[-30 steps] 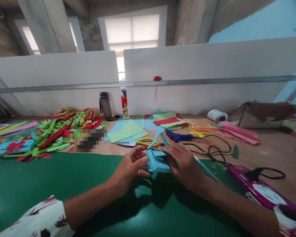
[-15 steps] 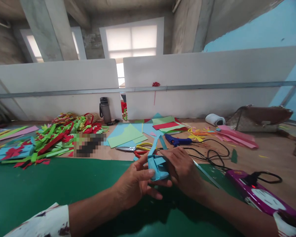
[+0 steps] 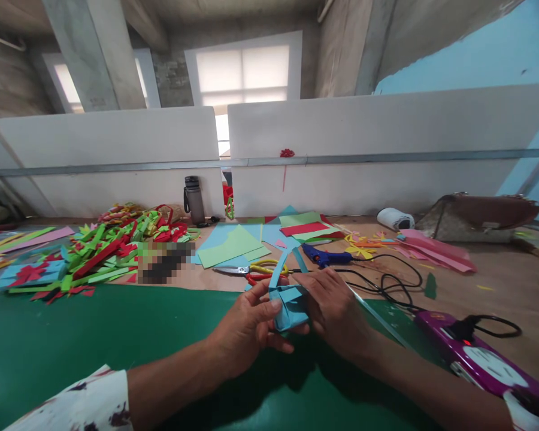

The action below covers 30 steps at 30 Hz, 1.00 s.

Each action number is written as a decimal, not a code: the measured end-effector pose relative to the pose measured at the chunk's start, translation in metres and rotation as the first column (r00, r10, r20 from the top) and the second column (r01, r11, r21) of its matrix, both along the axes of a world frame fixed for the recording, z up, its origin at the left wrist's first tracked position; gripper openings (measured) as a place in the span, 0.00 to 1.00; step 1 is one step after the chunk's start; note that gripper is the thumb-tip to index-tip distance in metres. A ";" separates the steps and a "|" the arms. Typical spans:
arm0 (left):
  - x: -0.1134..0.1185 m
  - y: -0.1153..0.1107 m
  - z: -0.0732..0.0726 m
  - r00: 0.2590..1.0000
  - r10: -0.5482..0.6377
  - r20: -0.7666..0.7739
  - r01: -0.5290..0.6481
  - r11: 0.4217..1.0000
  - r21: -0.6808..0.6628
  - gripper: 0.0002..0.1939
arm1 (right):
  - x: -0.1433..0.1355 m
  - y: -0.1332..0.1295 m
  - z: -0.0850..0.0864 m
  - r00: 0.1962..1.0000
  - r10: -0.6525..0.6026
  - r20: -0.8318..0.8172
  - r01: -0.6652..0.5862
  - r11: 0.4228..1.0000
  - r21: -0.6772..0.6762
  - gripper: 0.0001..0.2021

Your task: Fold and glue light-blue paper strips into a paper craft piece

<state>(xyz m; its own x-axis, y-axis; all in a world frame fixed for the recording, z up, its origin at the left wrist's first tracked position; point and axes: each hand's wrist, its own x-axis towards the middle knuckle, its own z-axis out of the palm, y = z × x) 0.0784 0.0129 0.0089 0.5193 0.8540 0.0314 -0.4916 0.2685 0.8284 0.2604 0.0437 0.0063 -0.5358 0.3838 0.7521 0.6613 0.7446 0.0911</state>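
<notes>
A small folded blue paper basket (image 3: 291, 311) with a tall strip handle is held between both hands, above the green mat (image 3: 94, 335). My left hand (image 3: 247, 320) grips its left side, thumb on the front and fingers beneath. My right hand (image 3: 335, 305) is closed on the right side; its fingertips are partly hidden behind the paper. Just behind the basket lie scissors with yellow handles (image 3: 265, 265) and a pair with red handles (image 3: 256, 279). The blue glue gun (image 3: 327, 256) rests beyond my right hand.
Cut red and green paper strips (image 3: 103, 251) are heaped at left. Coloured sheets (image 3: 233, 245) lie behind the scissors. A dark bottle (image 3: 194, 200) stands at the back. At right are a purple power strip (image 3: 485, 353), black cables and a bag (image 3: 480, 218).
The basket has tilted slightly, and my left thumb sits a little higher on it. The whole view has shifted slightly.
</notes>
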 end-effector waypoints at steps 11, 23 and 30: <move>0.001 0.003 -0.001 0.998 0.051 -0.028 -0.051 0.999 0.002 0.18 | 0.000 0.001 -0.001 1.000 -0.014 0.001 0.014 1.000 -0.009 0.13; 0.002 0.003 0.002 0.983 0.121 -0.141 -0.122 0.993 0.005 0.21 | -0.001 0.000 0.001 1.000 -0.011 0.009 0.011 1.000 -0.003 0.12; 0.000 0.003 0.005 0.961 0.167 -0.222 -0.159 0.986 0.052 0.19 | -0.002 -0.001 0.001 1.000 -0.007 0.022 0.007 1.000 -0.006 0.13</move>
<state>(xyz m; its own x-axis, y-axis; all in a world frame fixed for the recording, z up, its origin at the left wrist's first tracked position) 0.0788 0.0161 0.0140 0.3704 0.9280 -0.0404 -0.3262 0.1706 0.9298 0.2587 0.0431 0.0069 -0.5494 0.3917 0.7381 0.6641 0.7407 0.1012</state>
